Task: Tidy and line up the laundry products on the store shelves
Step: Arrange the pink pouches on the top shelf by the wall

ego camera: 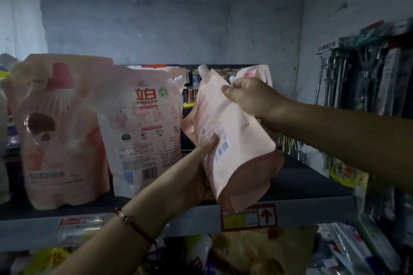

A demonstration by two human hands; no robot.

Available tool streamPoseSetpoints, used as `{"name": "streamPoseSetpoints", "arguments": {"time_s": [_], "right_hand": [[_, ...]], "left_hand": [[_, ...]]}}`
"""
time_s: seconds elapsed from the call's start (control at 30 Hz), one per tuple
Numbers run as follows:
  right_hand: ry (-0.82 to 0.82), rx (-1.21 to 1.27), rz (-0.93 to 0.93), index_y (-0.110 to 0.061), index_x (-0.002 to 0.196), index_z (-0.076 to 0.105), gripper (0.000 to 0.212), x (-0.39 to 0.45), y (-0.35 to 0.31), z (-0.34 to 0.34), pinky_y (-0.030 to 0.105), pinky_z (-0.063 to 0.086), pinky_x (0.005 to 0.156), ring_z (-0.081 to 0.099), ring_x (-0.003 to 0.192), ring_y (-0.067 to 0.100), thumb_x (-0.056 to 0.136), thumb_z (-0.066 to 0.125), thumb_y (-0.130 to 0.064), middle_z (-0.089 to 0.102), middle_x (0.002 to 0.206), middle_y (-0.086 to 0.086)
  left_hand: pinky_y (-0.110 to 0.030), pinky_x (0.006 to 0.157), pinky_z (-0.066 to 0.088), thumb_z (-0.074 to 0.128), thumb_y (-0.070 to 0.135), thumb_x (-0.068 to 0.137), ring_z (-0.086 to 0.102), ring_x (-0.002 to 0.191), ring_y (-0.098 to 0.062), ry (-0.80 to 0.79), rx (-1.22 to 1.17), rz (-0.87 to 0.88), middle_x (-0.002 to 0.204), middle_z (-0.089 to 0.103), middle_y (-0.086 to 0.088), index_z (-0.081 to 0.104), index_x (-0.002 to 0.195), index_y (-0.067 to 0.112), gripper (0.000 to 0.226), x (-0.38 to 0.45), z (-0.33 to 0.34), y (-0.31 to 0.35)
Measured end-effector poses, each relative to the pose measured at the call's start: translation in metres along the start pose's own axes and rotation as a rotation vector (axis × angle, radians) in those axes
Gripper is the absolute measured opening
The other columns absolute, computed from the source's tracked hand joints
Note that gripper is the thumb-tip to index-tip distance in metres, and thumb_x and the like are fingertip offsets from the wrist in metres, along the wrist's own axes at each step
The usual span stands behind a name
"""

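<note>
Fingers (212, 140) of my left hand (194, 176) grip the pink refill pouch (234, 140) low down — right hand (250, 96) clasps its top. I see it tilted above the shelf (301, 183) edge, beside two standing pouches (143, 127).

A pink spouted detergent refill pouch (232, 140) tilts above the grey metal shelf's (312, 207) front edge, between two hands; two more pink pouches (145, 123) stand left of it, hanging packaged tools (366, 69) to the right
</note>
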State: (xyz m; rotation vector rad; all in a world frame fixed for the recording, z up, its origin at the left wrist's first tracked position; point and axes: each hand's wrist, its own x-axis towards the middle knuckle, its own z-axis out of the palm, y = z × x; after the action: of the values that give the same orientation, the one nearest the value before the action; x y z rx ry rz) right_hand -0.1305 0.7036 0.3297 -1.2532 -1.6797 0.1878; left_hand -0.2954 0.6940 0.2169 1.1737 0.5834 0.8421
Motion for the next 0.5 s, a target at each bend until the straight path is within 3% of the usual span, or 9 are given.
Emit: {"name": "streamPoseSetpoints", "arguments": {"time_s": [0.1,0.23,0.37,0.5], "right_hand": [[-0.003,-0.077,-0.088,-0.014,0.064,0.049,0.041,-0.009,-0.005,-0.009,0.026,0.032,0.053,0.042,0.054,0.013,0.097,0.056,-0.038,0.045,0.061,0.002],[0.020,-0.147,-0.195,-0.017,0.062,0.043,0.042,-0.017,-0.012,-0.025,0.027,0.031,0.053,0.039,0.053,0.012,0.098,0.055,-0.035,0.043,0.063,0.003],[0.034,-0.165,-0.244,0.003,0.080,0.058,0.043,-0.023,-0.017,-0.042,0.026,0.033,0.051,0.042,0.053,0.011,0.099,0.054,-0.035,0.048,0.064,0.005],[0.069,-0.165,-0.264,0.005,0.086,0.061,0.044,-0.027,-0.011,-0.055,0.020,0.031,0.046,0.042,0.054,0.012,0.099,0.053,-0.036,0.050,0.066,0.015]], "left_hand": [[-0.048,0.083,0.059,0.071,0.049,0.080,0.070,0.107,-0.028,0.012,0.044,0.107,0.119,0.072,-0.004,0.044,0.141,0.037,0.068,0.000,0.011,-0.005],[-0.033,0.064,0.061,0.074,0.041,0.073,0.075,0.085,-0.013,0.090,0.094,0.298,0.096,0.077,0.009,0.041,0.133,0.040,0.068,0.001,0.027,-0.008],[-0.027,0.066,0.061,0.079,0.035,0.073,0.073,0.090,-0.008,0.180,0.163,0.451,0.119,0.066,0.006,0.026,0.145,0.050,0.092,0.010,0.035,-0.005],[-0.020,0.069,0.058,0.081,0.038,0.068,0.068,0.097,0.001,0.212,0.268,0.595,0.128,0.056,0.013,0.017,0.147,0.053,0.103,0.016,0.043,-0.004]]}}
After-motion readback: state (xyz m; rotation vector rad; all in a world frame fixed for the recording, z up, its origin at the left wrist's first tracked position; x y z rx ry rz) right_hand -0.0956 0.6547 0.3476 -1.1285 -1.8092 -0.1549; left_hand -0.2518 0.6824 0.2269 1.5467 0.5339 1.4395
